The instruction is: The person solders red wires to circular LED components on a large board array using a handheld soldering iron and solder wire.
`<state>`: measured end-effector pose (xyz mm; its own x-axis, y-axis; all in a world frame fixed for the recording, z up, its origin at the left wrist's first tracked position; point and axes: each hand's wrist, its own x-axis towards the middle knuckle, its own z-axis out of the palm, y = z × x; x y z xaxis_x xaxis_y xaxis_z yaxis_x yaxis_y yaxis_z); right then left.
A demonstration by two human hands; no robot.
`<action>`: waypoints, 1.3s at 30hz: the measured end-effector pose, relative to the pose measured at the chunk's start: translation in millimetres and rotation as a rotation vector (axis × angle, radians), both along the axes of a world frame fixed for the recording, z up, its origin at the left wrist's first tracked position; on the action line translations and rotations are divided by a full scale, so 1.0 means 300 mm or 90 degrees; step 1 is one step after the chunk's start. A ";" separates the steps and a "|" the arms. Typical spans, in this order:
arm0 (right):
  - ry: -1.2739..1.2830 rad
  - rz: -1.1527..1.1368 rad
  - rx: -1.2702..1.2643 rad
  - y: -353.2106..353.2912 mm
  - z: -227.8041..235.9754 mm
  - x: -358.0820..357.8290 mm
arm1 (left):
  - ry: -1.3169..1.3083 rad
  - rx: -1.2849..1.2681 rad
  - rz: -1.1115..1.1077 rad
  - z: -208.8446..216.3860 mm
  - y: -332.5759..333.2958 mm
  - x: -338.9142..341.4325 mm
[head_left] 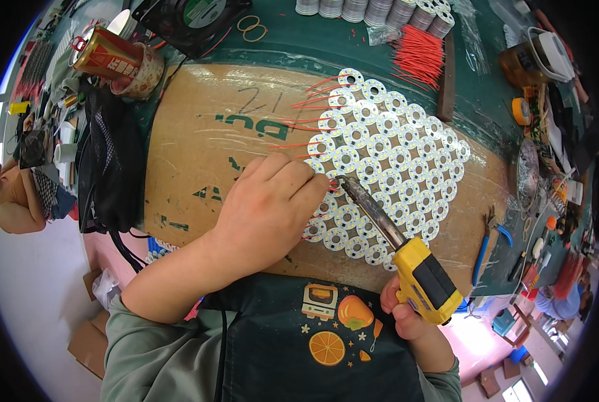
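My right hand is wrapped round a yellow and black soldering gun. Its dark metal barrel slants up and left, and the tip ends beside the fingertips of my left hand. Those fingers are pinched together over the left side of a sheet of round white LED boards. Bits of red wire show at the fingertips, though the grip itself is mostly hidden. Red wires stick out leftward from several boards along the left edge. Under the boards lies a brown cardboard sheet.
A bundle of red wires and stacks of round boards sit at the back. Blue-handled cutters lie at the right. A jar, a drink can, a black fan and a black bag stand around. Other people are beyond the bench.
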<state>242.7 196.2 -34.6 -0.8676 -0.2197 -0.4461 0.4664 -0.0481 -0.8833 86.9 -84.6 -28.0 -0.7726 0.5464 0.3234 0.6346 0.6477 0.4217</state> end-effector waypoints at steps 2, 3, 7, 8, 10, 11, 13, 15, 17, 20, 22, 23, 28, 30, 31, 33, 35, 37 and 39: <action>0.007 -0.012 -0.020 -0.004 0.004 -0.003 | -0.010 -0.001 -0.001 0.000 0.001 0.000; 0.006 -0.013 -0.020 -0.005 0.006 -0.004 | -0.010 -0.001 -0.001 -0.001 0.002 0.000; 0.011 -0.010 -0.055 -0.007 0.016 -0.014 | -0.009 -0.004 0.003 -0.002 -0.002 0.003; 0.008 -0.014 -0.080 -0.007 0.020 -0.018 | -0.009 -0.004 0.004 -0.004 -0.003 0.003; 0.004 -0.049 -0.127 -0.031 0.049 -0.042 | -0.012 -0.004 0.004 -0.002 -0.001 0.003; 0.001 -0.084 -0.174 -0.038 0.059 -0.048 | -0.014 -0.004 0.004 -0.001 0.002 0.002; 0.010 -0.080 -0.167 -0.038 0.063 -0.047 | -0.002 0.004 0.014 0.000 0.005 0.004; 0.018 -0.075 -0.159 -0.031 0.060 -0.036 | 0.009 0.012 0.024 0.006 0.004 0.010; -0.007 -0.014 -0.081 -0.001 0.044 0.000 | -0.009 0.008 0.013 0.023 -0.002 0.022; 0.028 0.012 -0.023 0.022 0.014 0.039 | -0.013 0.016 -0.020 0.016 -0.005 0.032; 0.069 -0.008 -0.029 0.010 0.021 0.022 | -0.013 0.019 -0.022 0.010 -0.003 0.034; 0.111 -0.028 -0.036 0.005 0.023 0.015 | -0.013 0.023 -0.022 0.008 -0.002 0.034; 0.089 -0.026 -0.037 0.011 0.016 0.024 | -0.015 0.018 -0.020 0.008 0.002 0.032; 0.078 -0.032 -0.056 0.010 0.013 0.031 | -0.018 0.018 -0.018 0.008 0.002 0.032; 0.072 -0.041 -0.038 0.011 0.009 0.041 | -0.019 0.015 -0.016 0.010 0.004 0.032; 0.066 -0.051 -0.020 0.014 0.001 0.048 | -0.021 0.013 -0.016 0.010 0.008 0.032; 0.083 -0.026 -0.020 0.018 -0.003 0.046 | -0.019 0.012 -0.014 0.010 0.007 0.032; 0.080 -0.033 -0.013 0.004 0.020 0.027 | -0.018 0.011 -0.012 0.008 0.008 0.033; 0.077 -0.039 -0.007 0.001 0.025 0.022 | -0.017 0.009 -0.010 0.004 0.010 0.034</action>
<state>249.4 196.7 -27.2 -0.9270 -0.1685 -0.3351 0.3521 -0.0829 -0.9323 97.0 -81.7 -26.7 -0.7725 0.5539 0.3106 0.6329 0.6321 0.4471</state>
